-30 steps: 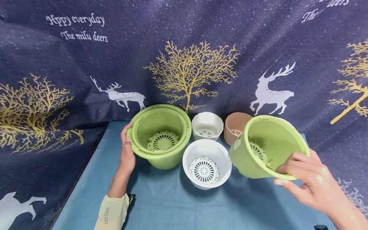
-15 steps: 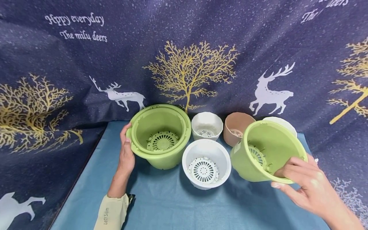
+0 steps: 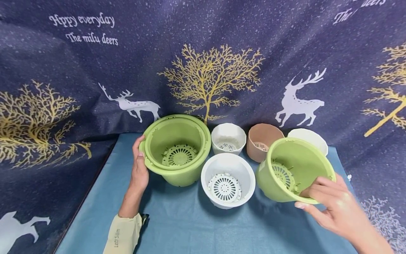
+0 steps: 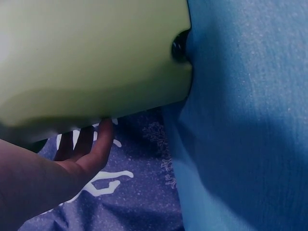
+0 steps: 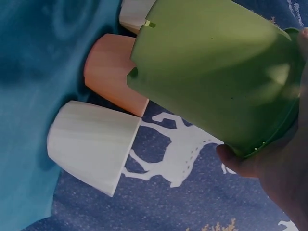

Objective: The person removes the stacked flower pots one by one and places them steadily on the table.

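Note:
On the left stand green flowerpots (image 3: 185,177), seemingly nested, since two rims show one inside the other. My left hand (image 3: 139,171) holds their left side, thumb near the rim; the left wrist view shows its fingers (image 4: 103,144) against the outer wall. A separate green flowerpot (image 3: 269,181) is tilted on the right, its mouth toward me and its slotted bottom visible. My right hand (image 3: 333,203) grips its near right rim, fingers inside and thumb outside. The right wrist view shows this pot's base apart from the table.
Between the green pots stands a white flowerpot (image 3: 228,165) with a slotted bottom. Behind it are a small white faceted pot (image 3: 228,132) and a brown one (image 3: 257,150). Another white pot (image 3: 312,137) stands partly behind the tilted pot. A printed cloth (image 3: 203,31) hangs behind the blue table (image 3: 203,233).
My right hand has moved the tilted green flowerpot slightly down and left, uncovering the white pot behind it. The left hand and its flowerpots have stayed in place.

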### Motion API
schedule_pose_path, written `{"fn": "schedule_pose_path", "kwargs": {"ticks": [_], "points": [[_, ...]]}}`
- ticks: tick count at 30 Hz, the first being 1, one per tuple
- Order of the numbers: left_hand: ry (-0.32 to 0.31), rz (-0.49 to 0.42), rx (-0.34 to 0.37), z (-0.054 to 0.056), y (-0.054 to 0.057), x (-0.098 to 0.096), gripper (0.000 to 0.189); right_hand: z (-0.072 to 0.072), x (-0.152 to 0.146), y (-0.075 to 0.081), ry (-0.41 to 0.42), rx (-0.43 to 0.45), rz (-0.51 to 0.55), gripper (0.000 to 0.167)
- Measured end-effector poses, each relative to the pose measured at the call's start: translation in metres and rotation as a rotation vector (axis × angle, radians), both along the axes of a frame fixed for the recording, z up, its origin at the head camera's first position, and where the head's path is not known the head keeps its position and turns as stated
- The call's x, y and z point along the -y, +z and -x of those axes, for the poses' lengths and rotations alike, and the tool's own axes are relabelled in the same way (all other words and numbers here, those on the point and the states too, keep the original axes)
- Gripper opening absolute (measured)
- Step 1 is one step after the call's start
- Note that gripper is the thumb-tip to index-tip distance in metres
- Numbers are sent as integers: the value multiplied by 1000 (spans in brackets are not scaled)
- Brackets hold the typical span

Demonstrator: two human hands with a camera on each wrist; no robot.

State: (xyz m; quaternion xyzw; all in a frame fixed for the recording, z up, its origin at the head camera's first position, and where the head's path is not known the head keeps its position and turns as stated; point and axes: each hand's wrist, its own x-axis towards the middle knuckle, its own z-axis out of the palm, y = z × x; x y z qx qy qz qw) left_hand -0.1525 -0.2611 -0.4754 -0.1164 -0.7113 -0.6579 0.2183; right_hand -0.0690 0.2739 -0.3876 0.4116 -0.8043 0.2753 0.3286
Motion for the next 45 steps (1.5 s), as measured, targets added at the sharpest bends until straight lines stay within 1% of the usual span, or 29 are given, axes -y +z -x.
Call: {"fn": "schedule_pose_path", "kwargs": {"ticks": [9, 14, 20, 28, 35, 39, 45], "points": [[-9, -10, -12, -1, 1, -2, 53, -3, -2, -15, -40, 42, -42, 38], [3, -6, -7, 0, 2, -2, 54, -3, -1, -22, -61, 38, -69, 41], [10, 0, 9, -1, 5, 0, 53, -3, -3, -33, -53, 34, -82, 40], [31, 23, 14, -1, 4, -2, 53, -4, -6, -46, -77, 69, -112, 39], [6, 4, -3, 0, 1, -1, 53, -3, -7, -53, -88, 69, -123, 41], [-3, -4, -2, 0, 0, -1, 53, -3, -7, -55, -90, 60, -123, 43], [9, 2, 7, -1, 0, -1, 54, -4, -8, -59, -101, 77, -147, 39]]}}
